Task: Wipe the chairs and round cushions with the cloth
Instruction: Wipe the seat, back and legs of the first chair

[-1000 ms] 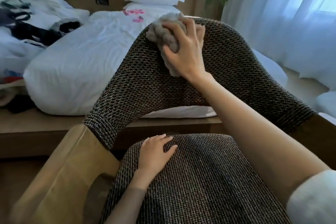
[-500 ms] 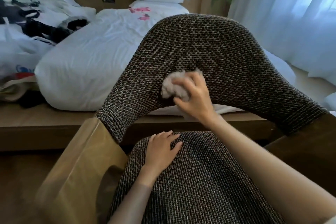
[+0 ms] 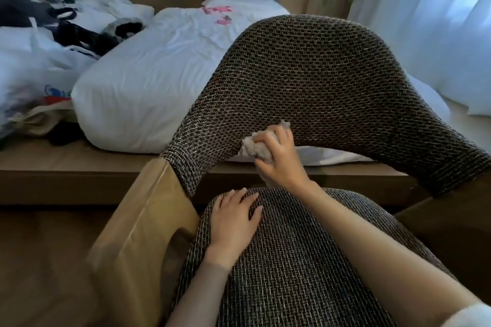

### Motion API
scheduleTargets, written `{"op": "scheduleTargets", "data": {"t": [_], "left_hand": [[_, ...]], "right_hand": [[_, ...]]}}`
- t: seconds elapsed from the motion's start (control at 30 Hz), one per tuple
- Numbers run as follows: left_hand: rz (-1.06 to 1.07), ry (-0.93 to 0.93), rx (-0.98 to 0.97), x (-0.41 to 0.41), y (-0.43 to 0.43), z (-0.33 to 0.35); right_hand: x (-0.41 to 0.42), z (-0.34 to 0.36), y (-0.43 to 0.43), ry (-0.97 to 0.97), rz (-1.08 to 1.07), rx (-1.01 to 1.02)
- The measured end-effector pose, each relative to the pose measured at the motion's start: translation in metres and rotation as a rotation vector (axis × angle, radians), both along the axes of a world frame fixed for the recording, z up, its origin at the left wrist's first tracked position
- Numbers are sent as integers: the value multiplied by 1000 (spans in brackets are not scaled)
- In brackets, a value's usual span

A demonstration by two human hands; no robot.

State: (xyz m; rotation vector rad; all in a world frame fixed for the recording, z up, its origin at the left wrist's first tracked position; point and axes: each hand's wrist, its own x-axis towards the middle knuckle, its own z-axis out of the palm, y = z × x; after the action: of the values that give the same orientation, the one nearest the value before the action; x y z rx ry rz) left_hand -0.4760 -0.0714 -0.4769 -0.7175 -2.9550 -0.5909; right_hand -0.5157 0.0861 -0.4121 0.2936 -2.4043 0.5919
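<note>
Two hands and forearms show, seen from above. The left hand (image 3: 235, 220) is bare, with slim fingers and short, rounded nails that catch a little light. A faint edge crosses the left wrist (image 3: 215, 263). Below it the left forearm (image 3: 196, 297) looks duller and smoother, but whether that is a thin, close-fitting sleeve or only shadow cannot be told. The right hand (image 3: 280, 160) is bare too, its back and knuckles in view. The right forearm (image 3: 385, 255) is uncovered up to a white, soft-looking sleeve (image 3: 469, 316) ending near the elbow. Only a corner of it shows at the lower right edge.
</note>
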Motion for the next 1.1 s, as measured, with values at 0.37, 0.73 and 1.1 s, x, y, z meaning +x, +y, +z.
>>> {"op": "scheduleTargets", "data": {"t": [0.37, 0.73, 1.1], "left_hand": [[45, -32, 20, 9, -15, 2], [29, -59, 30, 14, -21, 4], [53, -5, -4, 16, -19, 3]], "right_hand": [[-29, 73, -60, 257, 49, -167], [18, 67, -37, 144, 172, -101], [22, 21, -71, -35, 247, -180]]}}
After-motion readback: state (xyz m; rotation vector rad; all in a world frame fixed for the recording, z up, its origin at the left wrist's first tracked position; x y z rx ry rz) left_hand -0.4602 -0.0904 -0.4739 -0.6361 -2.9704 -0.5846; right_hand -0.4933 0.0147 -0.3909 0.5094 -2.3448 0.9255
